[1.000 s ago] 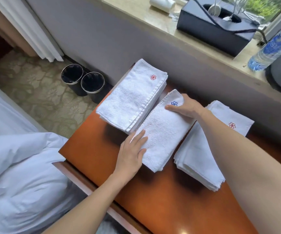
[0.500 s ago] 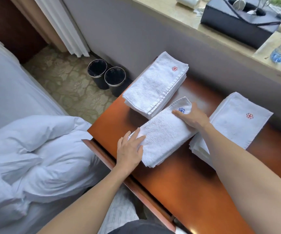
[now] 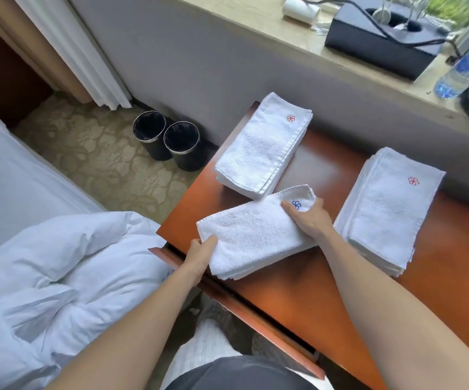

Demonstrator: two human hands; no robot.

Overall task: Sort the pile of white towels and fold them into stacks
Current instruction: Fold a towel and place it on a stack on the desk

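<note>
Desk (image 3: 298,299), reddish-brown polished wood, set against a grey wall below a window ledge (image 3: 255,22); three lots of white towelling on it. Item one: blue-emblem towel (image 3: 253,237), folded into a long rectangle with several layers showing along its near side, lying slantwise by the desk's left corner, one end at the front edge, the other pointing toward the middle of the desk; the far corner with the blue flower emblem is curled up off the surface. Left hand (image 3: 199,254): grips the towel's near end, thumb on top, fingers hidden beneath the cloth. Right hand (image 3: 309,220): holds the far end, thumb laid across the top just beside the emblem, fingers wrapped round the raised corner. Item two: left stack (image 3: 261,147), folded towels with a red flower emblem uppermost, at the desk's back left corner, its near end just beside the held towel; whether the two touch cannot be told. Item three: right stack (image 3: 382,209), thinner folded cloths, red emblem uppermost, toward the right of the desk and just beside the right wrist. Off the desk: two black bins (image 3: 182,144) side by side on patterned carpet (image 3: 87,153); a bed (image 3: 58,263) with rumpled white bedding at left; a pale curtain (image 3: 70,49); on the ledge, a black box (image 3: 382,40) and a water bottle (image 3: 464,70).
</note>
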